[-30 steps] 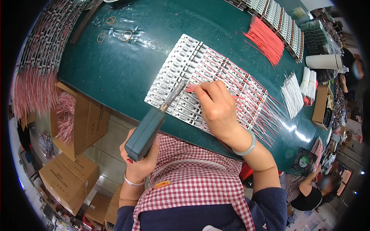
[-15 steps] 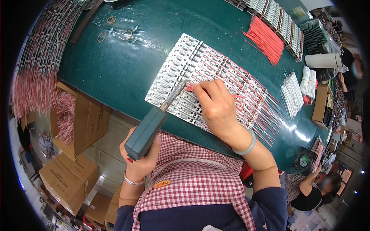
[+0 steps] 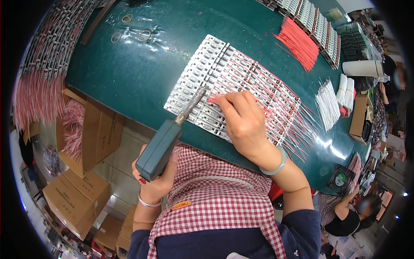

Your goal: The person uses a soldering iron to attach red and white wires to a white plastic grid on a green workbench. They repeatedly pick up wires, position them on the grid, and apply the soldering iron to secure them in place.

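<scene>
My left hand (image 3: 161, 177) is wrapped round the grip of a dark green soldering gun (image 3: 158, 149). Its metal tip (image 3: 193, 103) points up and right, over a panel of white plastic holders (image 3: 186, 88) set in rows on the table. Just right of the tip, my right hand (image 3: 243, 121) pinches the ends of several red wires (image 3: 213, 99) between thumb and forefinger. Other red and white wires (image 3: 297, 134) run across the holders and trail off their right side. My palm and wrist hide part of the panel.
Loose red wires (image 3: 297, 43) and white wires (image 3: 327, 105) lie to the right on the green table (image 3: 129, 77). Rubber bands (image 3: 145, 36) rest far left. Wired holders (image 3: 47, 56) and cardboard boxes (image 3: 77, 198) flank the left. A small fan (image 3: 340, 179) and another person (image 3: 345, 218) are at right.
The soldering gun's tip has shifted slightly left, a little away from the pinched wires. My right hand has moved only slightly and keeps its pinch.
</scene>
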